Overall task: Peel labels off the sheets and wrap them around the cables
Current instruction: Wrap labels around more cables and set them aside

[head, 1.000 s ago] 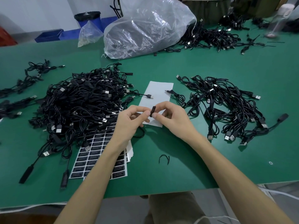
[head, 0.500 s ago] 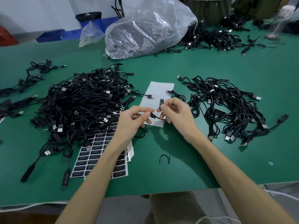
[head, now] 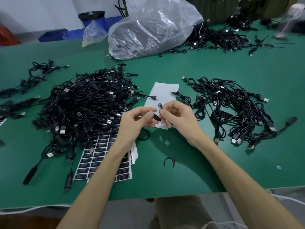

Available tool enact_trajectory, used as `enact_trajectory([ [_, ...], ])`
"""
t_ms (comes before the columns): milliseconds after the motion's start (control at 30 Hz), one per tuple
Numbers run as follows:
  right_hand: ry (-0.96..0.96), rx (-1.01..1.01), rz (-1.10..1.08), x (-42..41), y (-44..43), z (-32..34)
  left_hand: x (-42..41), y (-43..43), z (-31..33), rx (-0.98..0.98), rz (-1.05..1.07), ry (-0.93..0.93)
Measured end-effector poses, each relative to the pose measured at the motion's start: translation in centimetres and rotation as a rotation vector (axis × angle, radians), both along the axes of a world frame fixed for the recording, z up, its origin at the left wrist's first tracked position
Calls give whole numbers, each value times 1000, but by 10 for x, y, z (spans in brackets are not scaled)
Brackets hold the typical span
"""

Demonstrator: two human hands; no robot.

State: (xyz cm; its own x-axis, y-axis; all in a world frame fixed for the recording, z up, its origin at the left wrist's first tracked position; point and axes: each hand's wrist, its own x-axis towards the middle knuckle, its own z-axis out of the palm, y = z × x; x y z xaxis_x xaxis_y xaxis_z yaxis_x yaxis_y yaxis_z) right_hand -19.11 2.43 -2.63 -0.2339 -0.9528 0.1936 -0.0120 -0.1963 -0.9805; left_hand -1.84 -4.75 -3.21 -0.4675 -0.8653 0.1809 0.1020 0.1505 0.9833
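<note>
My left hand (head: 134, 124) pinches a thin black cable (head: 156, 117) between thumb and forefinger above the table's middle. My right hand (head: 179, 119) pinches a small black label (head: 160, 106) that stands up from its fingertips, right beside the cable. A sheet of black labels (head: 99, 161) lies under my left forearm, part hidden by it. A white backing sheet (head: 165, 91) lies just beyond both hands.
A large heap of black USB cables (head: 85, 106) lies to the left and a smaller heap (head: 234, 111) to the right. A clear plastic bag (head: 151, 28) stands at the back. A short black twist tie (head: 169, 161) lies on the green table (head: 214, 162).
The hands have drawn slightly apart. The label now stands up in my right fingertips, and the cable end shows between the two hands.
</note>
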Motion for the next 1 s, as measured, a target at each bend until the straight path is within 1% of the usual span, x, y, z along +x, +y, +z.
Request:
enact_trajectory([
  [133,28,19,-25,0,0,-2,0,0,1,4,-3,11],
  [300,-26,26,-31,1,1,1,1,0,1,-8,-2,3],
  [633,-11,2,6,1,4,6,3,-4,0,93,14,102],
  [733,14,13,12,1,4,5,4,-5,-1,100,-10,119],
  [867,2,14,37,2,3,6,4,-4,0,79,-63,150],
  [1000,-16,13,31,0,4,5,4,-3,1,82,-65,162],
])
